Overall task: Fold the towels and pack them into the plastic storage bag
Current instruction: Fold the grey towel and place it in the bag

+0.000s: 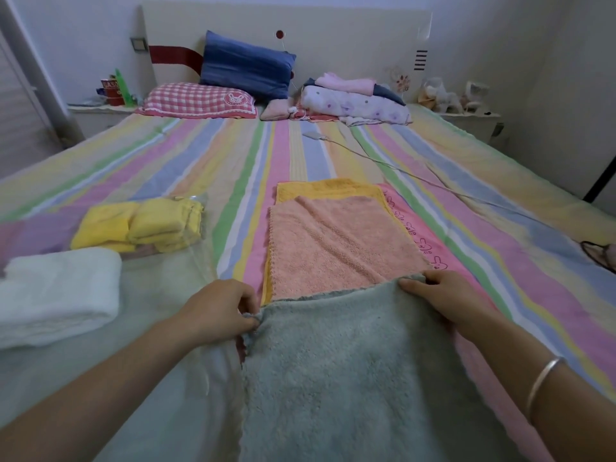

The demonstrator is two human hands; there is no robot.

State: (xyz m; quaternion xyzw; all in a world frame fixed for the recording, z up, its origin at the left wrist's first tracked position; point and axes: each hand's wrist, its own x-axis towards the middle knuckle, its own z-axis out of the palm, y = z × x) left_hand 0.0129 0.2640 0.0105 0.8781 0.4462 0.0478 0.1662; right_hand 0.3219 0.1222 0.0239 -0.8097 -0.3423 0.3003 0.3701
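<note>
A grey-green towel [350, 371] lies over the near end of a stack of spread towels on the bed. My left hand [220, 306] pinches its far left corner and my right hand [440, 291] pinches its far right corner. Beneath it lie a salmon-pink towel [333, 241], a yellow towel [326, 188] and a pink printed towel [410, 225]. To the left, a clear plastic storage bag [196, 225] holds folded yellow towels [140, 225]. A folded white towel [56, 295] sits at the near left.
The striped bedsheet [200, 161] covers the whole bed. Pillows [200, 98] and folded bedding [353, 98] lie at the headboard. A white cable [400, 168] runs across the right half. A dark item [596, 251] sits at the right edge.
</note>
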